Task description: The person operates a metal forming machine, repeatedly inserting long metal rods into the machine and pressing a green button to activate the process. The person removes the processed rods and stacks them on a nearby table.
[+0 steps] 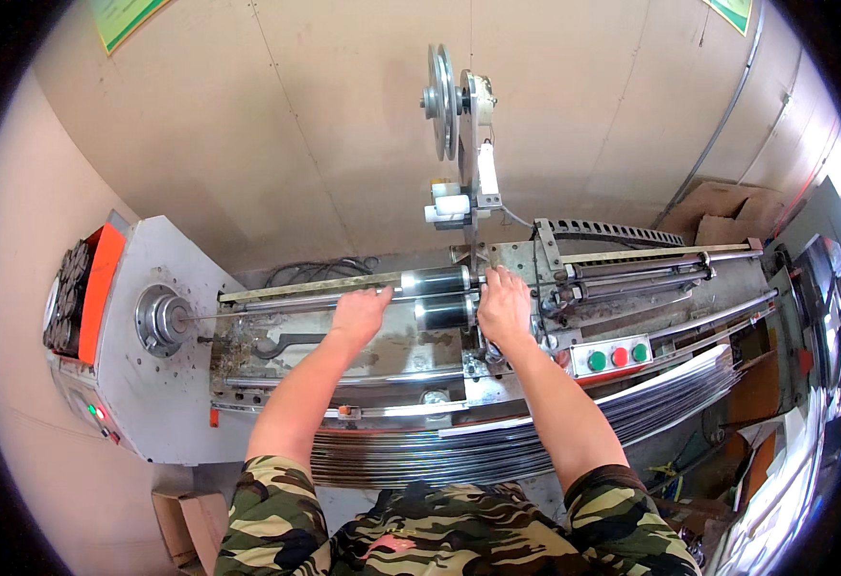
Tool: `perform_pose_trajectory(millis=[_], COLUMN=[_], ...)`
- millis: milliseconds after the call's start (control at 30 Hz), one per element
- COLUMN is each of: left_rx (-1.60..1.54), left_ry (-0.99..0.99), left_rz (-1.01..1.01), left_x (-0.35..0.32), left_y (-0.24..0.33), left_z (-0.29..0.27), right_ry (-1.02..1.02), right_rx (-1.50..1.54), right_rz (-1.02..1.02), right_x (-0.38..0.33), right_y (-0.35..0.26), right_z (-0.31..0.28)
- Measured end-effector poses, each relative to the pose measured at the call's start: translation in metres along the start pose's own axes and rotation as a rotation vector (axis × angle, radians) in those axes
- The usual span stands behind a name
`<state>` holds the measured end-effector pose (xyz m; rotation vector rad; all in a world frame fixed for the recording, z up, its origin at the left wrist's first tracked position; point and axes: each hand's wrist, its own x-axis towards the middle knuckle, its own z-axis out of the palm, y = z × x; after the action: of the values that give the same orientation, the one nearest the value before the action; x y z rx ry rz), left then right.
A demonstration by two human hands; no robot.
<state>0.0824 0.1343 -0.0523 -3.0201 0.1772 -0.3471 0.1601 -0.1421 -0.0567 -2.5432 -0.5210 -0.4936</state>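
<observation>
A long bench machine (579, 360) lies across in front of me. My left hand (358, 315) is closed round a thin metal rod (276, 307) that runs left toward the round chuck (162, 321). Just right of that hand sit two shiny cylinders, a far one (437, 280) and a near one (444, 313), side by side. At their right ends my right hand (505, 305) rests on the carriage with curled fingers; what lies under them is hidden. Between the rod and the near rail lies a dark hook spanner (291, 342).
Above the carriage stands a post with a disc-shaped spool (442, 101) and white rollers (451, 204). A control box (612, 357) with green and red buttons is right of my right forearm. Many thin metal rods (391, 461) lie along the near side. Cardboard (737, 211) leans at the back right.
</observation>
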Motion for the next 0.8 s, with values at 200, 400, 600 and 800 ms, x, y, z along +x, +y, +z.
perform_pose_trajectory(millis=[200, 400, 600, 800], left_rx=[0.011, 0.046, 0.077, 0.06], left_ry=[0.017, -0.063, -0.035, 0.013], left_rz=[0.005, -0.038, -0.034, -0.033], left_x=[0.0, 0.003, 0.003, 0.003], left_y=[0.005, 0.007, 0.012, 0.017], left_z=[-0.007, -0.006, -0.011, -0.009], right_ry=[0.035, 0.046, 0.083, 0.06], right_rx=[0.067, 0.15, 0.199, 0.187], right_rz=[-0.048, -0.08, -0.102, -0.119], right_x=[-0.001, -0.002, -0.003, -0.004], right_y=[0.001, 0.0, -0.001, 0.001], right_z=[0.0, -0.004, -0.002, -0.007])
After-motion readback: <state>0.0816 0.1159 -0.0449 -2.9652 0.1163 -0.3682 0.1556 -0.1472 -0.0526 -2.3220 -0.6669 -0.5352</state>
